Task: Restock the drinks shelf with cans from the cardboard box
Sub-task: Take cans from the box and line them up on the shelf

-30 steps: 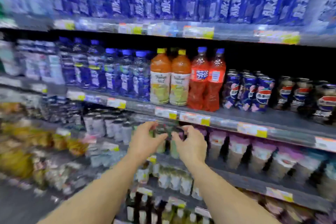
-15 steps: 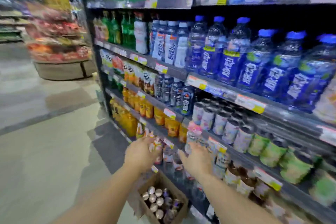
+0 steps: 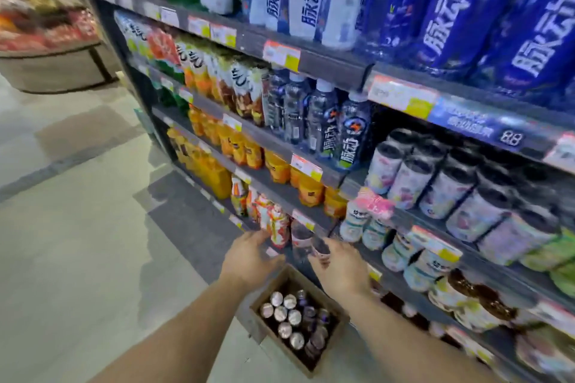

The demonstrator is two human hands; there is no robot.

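On the floor against the foot of the drinks shelf [image 3: 314, 221], at about six o'clock from both my hands, stands the cardboard box [image 3: 298, 319], open at the top. The cans [image 3: 287, 315] in it stand upright, long axis vertical, lids facing the camera; the side nearer the shelf looks partly emptied, though blur makes a count unsafe.

The left hand [image 3: 249, 260] hangs above the box's far left corner, fingers loosely curved and spread, holding nothing that I can see. The right hand [image 3: 340, 267] sits just beside it at three o'clock, near the shelf edge. A dark can-like shape shows at its fingertips, but I cannot tell whether that grip has hold of it or merely reaches past stock on the shelf.

My judgement: the next pick is a straight drop towards six o'clock, and the left hand is the nearer to the full rows. An upright can calls for a grip from above, round the rim.
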